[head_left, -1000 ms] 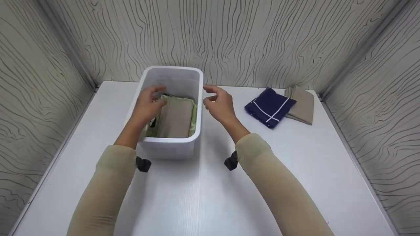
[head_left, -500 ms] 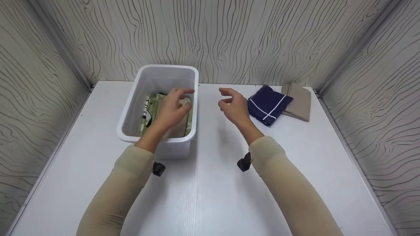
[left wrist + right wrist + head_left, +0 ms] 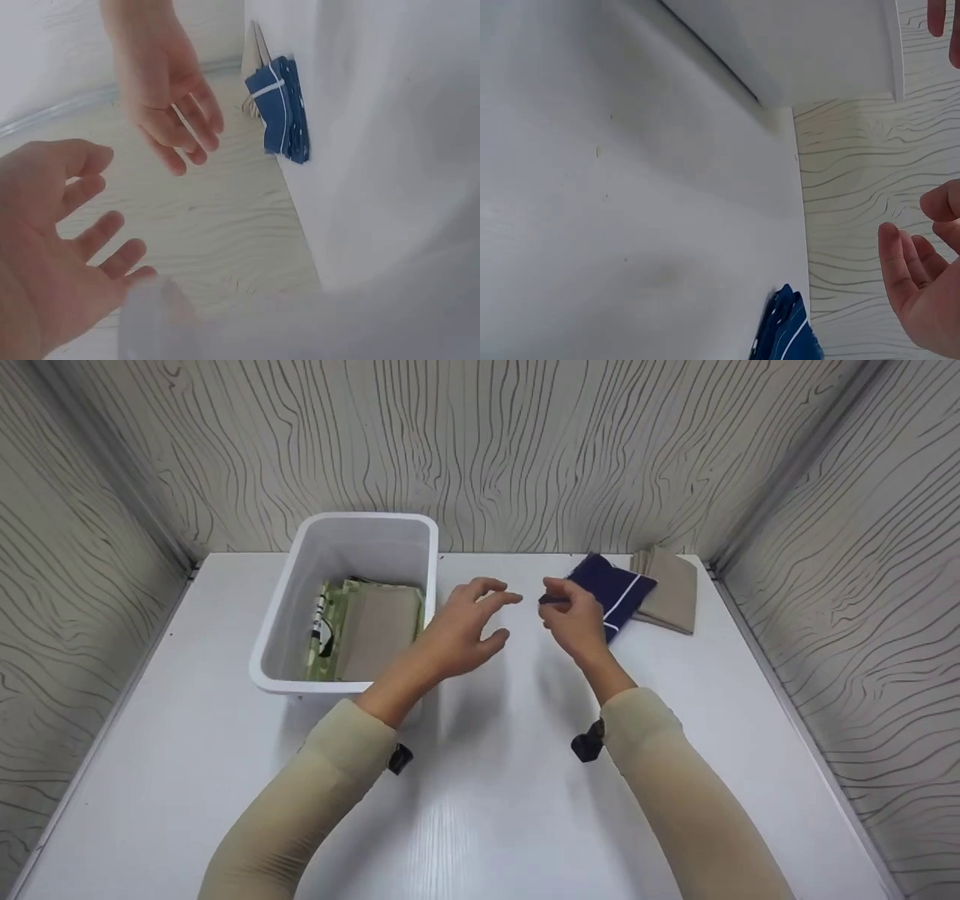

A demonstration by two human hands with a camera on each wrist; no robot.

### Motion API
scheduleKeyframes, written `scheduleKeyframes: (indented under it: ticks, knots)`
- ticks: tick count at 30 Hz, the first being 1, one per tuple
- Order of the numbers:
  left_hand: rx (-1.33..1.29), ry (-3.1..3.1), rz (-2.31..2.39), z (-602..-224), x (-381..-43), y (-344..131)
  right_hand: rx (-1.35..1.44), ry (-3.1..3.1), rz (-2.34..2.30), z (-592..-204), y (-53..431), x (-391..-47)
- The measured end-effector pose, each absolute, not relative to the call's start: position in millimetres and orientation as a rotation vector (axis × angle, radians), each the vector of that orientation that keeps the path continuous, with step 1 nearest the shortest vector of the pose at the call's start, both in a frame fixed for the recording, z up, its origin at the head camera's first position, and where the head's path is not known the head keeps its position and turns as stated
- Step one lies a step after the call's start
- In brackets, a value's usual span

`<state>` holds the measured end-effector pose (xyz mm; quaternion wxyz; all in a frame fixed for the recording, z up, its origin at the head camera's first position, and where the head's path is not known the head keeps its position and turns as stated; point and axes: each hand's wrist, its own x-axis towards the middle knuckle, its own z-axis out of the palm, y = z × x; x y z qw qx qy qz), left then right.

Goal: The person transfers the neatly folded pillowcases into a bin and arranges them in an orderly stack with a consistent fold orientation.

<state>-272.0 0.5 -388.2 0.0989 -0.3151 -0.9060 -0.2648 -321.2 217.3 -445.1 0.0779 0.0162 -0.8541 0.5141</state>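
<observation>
My left hand (image 3: pixel 461 637) hovers just right of the white plastic bin (image 3: pixel 360 544), fingers spread and loosely bent, holding nothing. My right hand (image 3: pixel 579 622) is in the air in front of the folded navy cloth (image 3: pixel 600 574) with white stripes and partly covers it in the head view. From the right wrist, its fingers (image 3: pixel 896 262) show loosely bent with nothing between them, apart from the navy cloth (image 3: pixel 791 330). Behind that cloth, partly under it, lies a folded beige cloth (image 3: pixel 671 592). Inside the bin, another folded beige cloth (image 3: pixel 379 622) lies on green patterned cloth (image 3: pixel 334 611).
A white table (image 3: pixel 480 810) carries the bin at the left and the two cloths at the back right. Patterned panels (image 3: pixel 495 450) enclose the back and both sides. A dark wrist camera (image 3: pixel 589 742) sits under the right sleeve.
My left hand has moved right, from over the bin to beyond its right side. My right hand has shifted right towards the navy cloth. The view has turned slightly right.
</observation>
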Motion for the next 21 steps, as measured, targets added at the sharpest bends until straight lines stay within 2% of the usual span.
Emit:
scheduleKeyframes:
  ticks: [12,21]
  knots:
    - [-0.950,-2.698,-0.564,-427.8,-284.2,61.6,-0.156,-2.658,1.419,-490.8,283.2,-313.0]
    - [-0.980,-2.759,-0.359,-474.4,-294.1,98.0,-0.235,-2.714,1.261,-526.5,307.8,-308.7]
